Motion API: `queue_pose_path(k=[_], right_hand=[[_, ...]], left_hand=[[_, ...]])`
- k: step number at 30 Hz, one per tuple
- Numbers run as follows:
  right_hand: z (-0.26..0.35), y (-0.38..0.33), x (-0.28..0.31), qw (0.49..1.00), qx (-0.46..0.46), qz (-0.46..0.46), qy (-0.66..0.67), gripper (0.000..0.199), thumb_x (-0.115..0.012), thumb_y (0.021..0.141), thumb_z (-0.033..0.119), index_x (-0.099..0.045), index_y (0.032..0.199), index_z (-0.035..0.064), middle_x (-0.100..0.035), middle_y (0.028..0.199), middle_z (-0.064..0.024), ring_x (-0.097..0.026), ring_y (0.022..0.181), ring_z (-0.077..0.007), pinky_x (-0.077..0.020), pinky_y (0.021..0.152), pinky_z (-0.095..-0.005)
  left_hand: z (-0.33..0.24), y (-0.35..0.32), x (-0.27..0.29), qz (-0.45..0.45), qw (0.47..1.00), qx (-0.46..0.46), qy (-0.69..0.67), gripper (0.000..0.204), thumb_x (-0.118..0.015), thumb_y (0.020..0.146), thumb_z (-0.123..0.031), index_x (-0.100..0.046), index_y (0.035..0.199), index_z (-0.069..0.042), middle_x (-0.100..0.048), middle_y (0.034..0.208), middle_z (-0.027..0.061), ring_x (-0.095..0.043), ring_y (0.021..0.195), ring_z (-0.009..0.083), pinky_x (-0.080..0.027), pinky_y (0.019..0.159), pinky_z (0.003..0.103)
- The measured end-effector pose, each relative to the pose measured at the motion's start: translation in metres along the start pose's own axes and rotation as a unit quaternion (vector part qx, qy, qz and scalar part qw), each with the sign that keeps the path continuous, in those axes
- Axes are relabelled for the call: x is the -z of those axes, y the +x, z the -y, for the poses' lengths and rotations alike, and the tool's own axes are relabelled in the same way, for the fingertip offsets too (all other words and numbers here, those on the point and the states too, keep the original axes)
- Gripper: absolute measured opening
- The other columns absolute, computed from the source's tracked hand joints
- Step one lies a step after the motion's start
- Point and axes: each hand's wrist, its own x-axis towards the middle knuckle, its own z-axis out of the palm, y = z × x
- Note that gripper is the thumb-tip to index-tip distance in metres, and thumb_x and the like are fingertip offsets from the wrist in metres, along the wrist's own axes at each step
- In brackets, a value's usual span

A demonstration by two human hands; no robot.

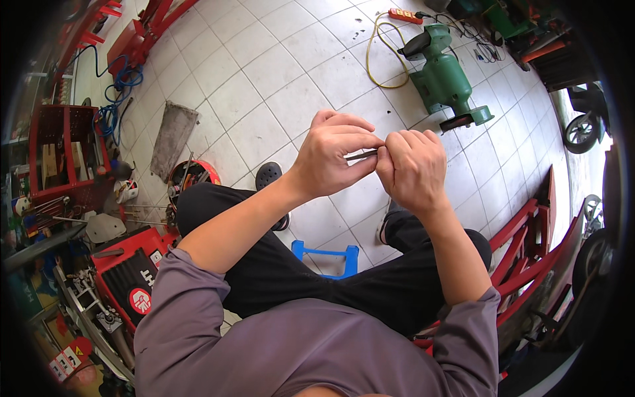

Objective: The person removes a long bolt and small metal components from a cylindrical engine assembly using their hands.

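Observation:
My left hand (331, 155) and my right hand (415, 165) meet in front of me, above the tiled floor and out past my knees. Between them runs a thin dark rod-like piece (361, 156), too covered by the fingers for me to tell its kind. The left thumb and fingers pinch one end of it. Curled fingers of my right hand wrap round the other end, with the thumb pressed along it. Beyond my right hand a green bench grinder (444, 78) stands on the floor, apart from both hands.
A yellow cable (370, 56) loops beside the grinder near a red power strip (405, 16). At left are a tool-filled red bucket (210, 173), a grey board (173, 140) and a red toolbox (122, 268). A blue stool (350, 261) shows between my legs; red metal frames (519, 241) stand at right.

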Motion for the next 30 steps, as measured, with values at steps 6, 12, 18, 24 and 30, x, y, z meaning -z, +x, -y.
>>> queue_pose_path(k=[6, 12, 18, 24, 30], right_hand=[[0.001, -0.001, -0.002, 1.000, 0.017, 0.007, -0.007, 0.021, -0.061, 0.074, 0.016, -0.046, 0.061, 0.0098, -0.046, 0.054, -0.0045, -0.046, 0.049, -0.0233, -0.0340, 0.054, -0.0368], [0.001, -0.002, -0.004, 1.000, 0.026, 0.010, -0.003, 0.021, -0.061, 0.076, 0.018, -0.048, 0.062, 0.0106, -0.051, 0.056, -0.0061, -0.052, 0.052, -0.0250, -0.0359, 0.056, -0.0385], [-0.007, 0.002, -0.008, 0.995, -0.052, 0.004, 0.080, 0.030, -0.057, 0.092, 0.026, -0.052, 0.069, 0.0073, -0.054, 0.059, -0.0088, -0.053, 0.055, -0.0292, -0.0374, 0.058, -0.0394], [-0.023, -0.007, -0.005, 0.990, -0.115, 0.066, 0.046, 0.029, -0.058, 0.093, 0.026, -0.056, 0.073, 0.0051, -0.057, 0.059, -0.0093, -0.056, 0.057, -0.0295, -0.0411, 0.059, -0.0381], [-0.023, -0.007, -0.004, 0.983, -0.134, 0.060, 0.110, 0.019, -0.061, 0.090, 0.020, -0.063, 0.084, 0.0015, -0.063, 0.075, -0.0129, -0.058, 0.066, -0.0315, -0.0453, 0.063, -0.0360]], left_hand=[[0.003, -0.009, -0.004, 0.014, 0.999, 0.019, -0.044, 0.022, -0.076, 0.068, -0.001, -0.073, 0.090, -0.004, -0.073, 0.086, 0.0063, -0.068, 0.098, 0.0219, -0.043, 0.087, 0.035], [0.015, -0.008, -0.003, 0.036, 0.995, 0.000, -0.097, 0.022, -0.076, 0.068, 0.000, -0.071, 0.090, -0.001, -0.072, 0.086, 0.0101, -0.067, 0.098, 0.0272, -0.049, 0.086, 0.037], [0.026, 0.005, 0.013, 0.003, 0.998, -0.004, -0.066, 0.020, -0.079, 0.073, -0.004, -0.071, 0.091, -0.002, -0.070, 0.092, 0.0107, -0.062, 0.098, 0.0218, -0.050, 0.084, 0.032], [0.034, 0.014, 0.024, -0.003, 0.992, -0.080, 0.096, 0.020, -0.081, 0.070, -0.008, -0.074, 0.090, -0.008, -0.069, 0.082, 0.0005, -0.059, 0.089, 0.0183, -0.048, 0.079, 0.031], [0.034, 0.011, 0.014, 0.022, 0.994, -0.071, 0.082, 0.026, -0.080, 0.070, -0.010, -0.077, 0.095, -0.015, -0.068, 0.088, -0.0008, -0.057, 0.091, 0.0180, -0.046, 0.081, 0.033]])
